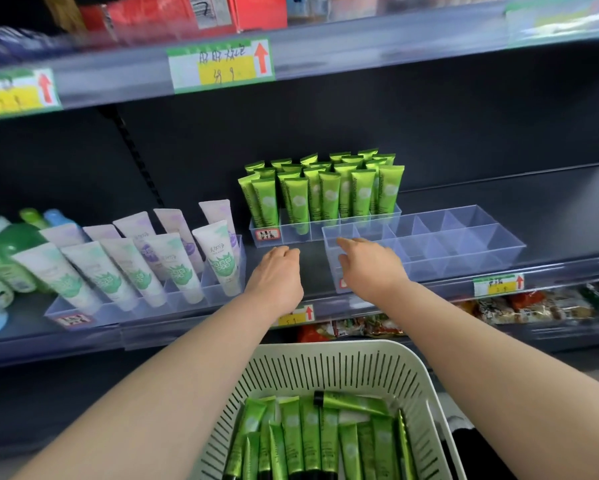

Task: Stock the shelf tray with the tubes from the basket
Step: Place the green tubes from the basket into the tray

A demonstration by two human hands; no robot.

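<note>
A white slotted basket (329, 367) at the bottom centre holds several green tubes (301, 434) lying flat. On the middle shelf an empty clear divided tray (464, 244) sits angled at the front right. My right hand (367, 263) reaches to the tray's near left corner, its fingers at the front wall; whether it grips the wall I cannot tell. My left hand (279, 271) hovers over the bare shelf left of the tray, fingers loosely curled, holding nothing. Behind stands a second clear tray (291, 233) filled with upright green tubes (325, 192).
A tray of white and lilac tubes (145, 265) stands to the left, with bottles (7, 258) further left. Price labels line the shelf edges (499, 284). Snack packets (533, 306) fill the shelf below. Dark shelf surface (533, 199) lies open to the right.
</note>
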